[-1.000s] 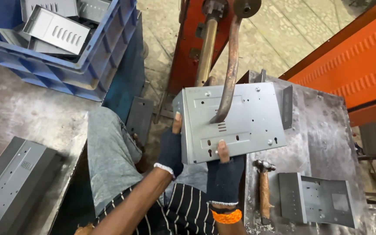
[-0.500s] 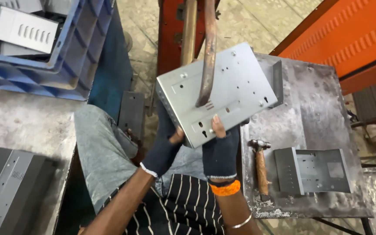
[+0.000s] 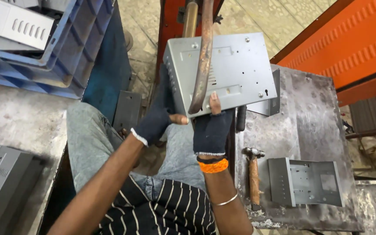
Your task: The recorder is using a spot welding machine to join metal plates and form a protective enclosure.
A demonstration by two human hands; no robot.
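We see both hands closed on a grey sheet-metal panel [image 3: 236, 72], held up in the upper middle of the view. The left hand [image 3: 155, 124], in a dark fingerless glove, grips the panel's edge at 7 o'clock, thumb on its face. The right hand [image 3: 213, 128], gloved likewise, clamps the lower edge at 6 o'clock. The panel is flat, folded at its rims, pierced with small holes and slots. A rusty curved rod [image 3: 202, 65] crosses its face. On the worktop [image 3: 314, 126] at 4 o'clock lie a hammer [image 3: 253, 176] and a grey bracket [image 3: 305, 182].
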